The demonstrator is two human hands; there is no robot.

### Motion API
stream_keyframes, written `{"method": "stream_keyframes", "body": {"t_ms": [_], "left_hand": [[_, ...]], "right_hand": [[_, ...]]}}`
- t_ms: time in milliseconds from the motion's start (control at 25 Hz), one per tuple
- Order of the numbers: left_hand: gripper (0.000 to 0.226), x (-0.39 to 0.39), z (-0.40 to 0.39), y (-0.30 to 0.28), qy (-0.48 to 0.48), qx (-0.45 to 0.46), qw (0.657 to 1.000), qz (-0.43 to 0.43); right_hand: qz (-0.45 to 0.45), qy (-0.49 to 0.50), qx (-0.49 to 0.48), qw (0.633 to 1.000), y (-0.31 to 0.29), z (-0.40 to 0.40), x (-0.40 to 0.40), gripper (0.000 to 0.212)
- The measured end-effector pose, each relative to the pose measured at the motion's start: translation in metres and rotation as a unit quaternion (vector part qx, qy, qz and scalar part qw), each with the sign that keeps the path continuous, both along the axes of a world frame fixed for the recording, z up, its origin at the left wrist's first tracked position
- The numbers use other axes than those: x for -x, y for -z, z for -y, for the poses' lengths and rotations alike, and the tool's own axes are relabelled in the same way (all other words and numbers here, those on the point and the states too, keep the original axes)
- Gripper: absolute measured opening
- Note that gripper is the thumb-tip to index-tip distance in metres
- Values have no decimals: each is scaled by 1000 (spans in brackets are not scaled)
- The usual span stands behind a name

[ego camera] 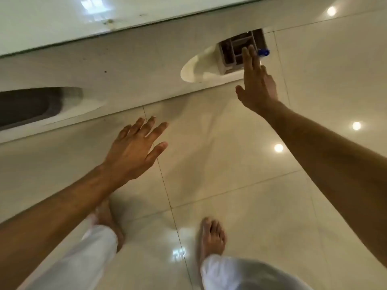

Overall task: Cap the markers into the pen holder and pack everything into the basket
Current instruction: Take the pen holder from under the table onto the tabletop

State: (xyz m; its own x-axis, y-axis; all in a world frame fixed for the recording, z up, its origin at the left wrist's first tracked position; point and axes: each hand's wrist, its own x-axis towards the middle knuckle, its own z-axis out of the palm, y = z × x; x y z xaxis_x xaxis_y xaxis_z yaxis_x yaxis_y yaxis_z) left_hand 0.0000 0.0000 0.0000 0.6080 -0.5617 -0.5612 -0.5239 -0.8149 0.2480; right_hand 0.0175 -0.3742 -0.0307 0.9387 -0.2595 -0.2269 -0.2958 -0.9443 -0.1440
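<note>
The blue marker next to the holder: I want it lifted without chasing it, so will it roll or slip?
The blue marker looks round-bodied, so it would probably roll if nudged on the glossy table. It seems small and light, likely stiff plastic. The right hand, fingers straight, reaches toward it beside the pen holder.

Left grip (134, 151) and right grip (258, 84) outstretched, fingers straight.

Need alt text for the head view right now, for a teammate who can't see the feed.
A person standing barefoot on a glossy tiled floor stretches the open right hand toward a blurred pen holder with a blue-capped marker beside it. The left hand hovers open, holding nothing.
</note>
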Motion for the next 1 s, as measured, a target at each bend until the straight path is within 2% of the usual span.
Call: {"method": "stream_keyframes", "body": {"t_ms": [160, 240, 320, 440, 600, 760, 880, 1000], "left_hand": [[72, -33, -20, 15, -8, 12, 999, 30], [72, -41, -31, 18, -24, 23, 999, 25], [73, -41, -39, 18, -43, 32, 999, 9], [74, -34, -48, 16, -69, 33, 997, -10], [72, -23, -50, 8, -100, 32, 994, -41], [68, -16, -31, -15, -137, 33, 987, -71], [59, -3, -13, -56, -267, 81, 944, -176], [59, 8, 2, -111, -427, 174, 853, -246]], "right_hand": [[-13, 0, -15, 1000, 37, 5, -39, 76], [30, 26, -22, 999, 47, -1, -49, 64], [48, 48, -54, 996, 50, -3, -50, 62], [30, 57, -110, 992, 50, -5, -46, 62], [14, 56, -100, 993, 42, -22, -14, 50], [12, -23, -79, 997, 5, -49, 36, 52], [-5, -75, -94, 993, -44, -82, 63, 52], [9, -98, -125, 987, -111, -122, 83, 48]]}}
